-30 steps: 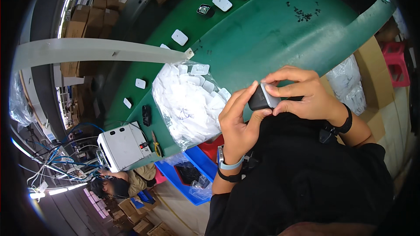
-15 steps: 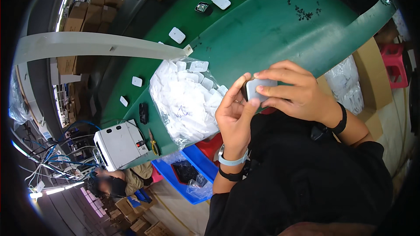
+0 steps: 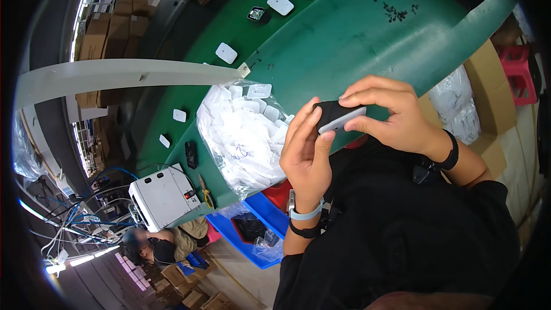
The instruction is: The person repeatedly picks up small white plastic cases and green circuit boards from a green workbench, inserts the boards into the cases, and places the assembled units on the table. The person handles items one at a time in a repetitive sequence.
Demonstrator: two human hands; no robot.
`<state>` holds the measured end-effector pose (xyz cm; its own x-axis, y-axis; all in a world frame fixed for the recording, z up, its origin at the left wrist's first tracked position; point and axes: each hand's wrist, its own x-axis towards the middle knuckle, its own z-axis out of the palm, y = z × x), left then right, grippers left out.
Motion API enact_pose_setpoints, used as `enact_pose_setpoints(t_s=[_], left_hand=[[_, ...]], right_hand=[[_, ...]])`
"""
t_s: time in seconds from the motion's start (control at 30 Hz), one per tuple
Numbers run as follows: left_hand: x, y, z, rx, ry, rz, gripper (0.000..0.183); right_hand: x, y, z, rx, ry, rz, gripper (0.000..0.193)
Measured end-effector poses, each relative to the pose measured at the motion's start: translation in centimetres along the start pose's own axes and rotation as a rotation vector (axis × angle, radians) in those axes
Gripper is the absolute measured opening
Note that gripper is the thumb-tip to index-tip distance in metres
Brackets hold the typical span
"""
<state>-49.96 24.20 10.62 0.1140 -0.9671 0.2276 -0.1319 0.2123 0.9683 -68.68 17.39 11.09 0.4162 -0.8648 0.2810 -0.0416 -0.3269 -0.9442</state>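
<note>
Both my hands are closed on a small black plastic case (image 3: pixel 330 113) with a pale grey-white cover (image 3: pixel 346 119) on it. The case is tilted, its black side up and the cover toward me. My left hand (image 3: pixel 306 158) grips its left end. My right hand (image 3: pixel 390 109) holds the other end, fingers over the black side and thumb on the cover. Left of my hands lies a clear bag (image 3: pixel 238 149) full of white plastic covers. Farther off on the green surface are white-covered cases (image 3: pixel 280 4) and open black cases (image 3: pixel 256 14) with circuit boards showing.
Small black screws (image 3: pixel 395 12) lie scattered on the green mat (image 3: pixel 338 40). At left are a white machine (image 3: pixel 163 195), pliers (image 3: pixel 206 193) and a metal bar (image 3: pixel 132 74). A blue tray (image 3: pixel 261 259), a carton (image 3: pixel 488 89) and a red stool (image 3: pixel 519 74) surround me. A person (image 3: pixel 166 247) sits lower left.
The case has been turned in my hands: its pale face pointed up before, and now the black side shows above it. The whole view has shifted slightly.
</note>
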Motion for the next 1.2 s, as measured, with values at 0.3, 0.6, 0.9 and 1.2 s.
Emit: enact_pose_setpoints(t_s=[0.3, 0.6, 0.9, 1.2], left_hand=[[-0.6, -0.8, 0.5, 0.157, 0.064, 0.170, 0.036], [-0.7, -0.9, 1.1, 0.221, 0.115, 0.325, 0.030], [-1.0, -1.1, 1.2, 0.251, 0.148, 0.405, 0.030], [-0.9, -0.9, 1.2, 0.235, 0.144, 0.436, 0.027]], right_hand=[[0.5, 0.3, 0.4, -0.033, 0.067, -0.204, 0.032], [0.2, -0.3, 0.4, -0.024, 0.062, -0.260, 0.033], [0.1, -0.5, 0.9, -0.098, 0.100, -0.358, 0.032], [0.1, -0.4, 1.6, -0.104, 0.170, -0.420, 0.032]])
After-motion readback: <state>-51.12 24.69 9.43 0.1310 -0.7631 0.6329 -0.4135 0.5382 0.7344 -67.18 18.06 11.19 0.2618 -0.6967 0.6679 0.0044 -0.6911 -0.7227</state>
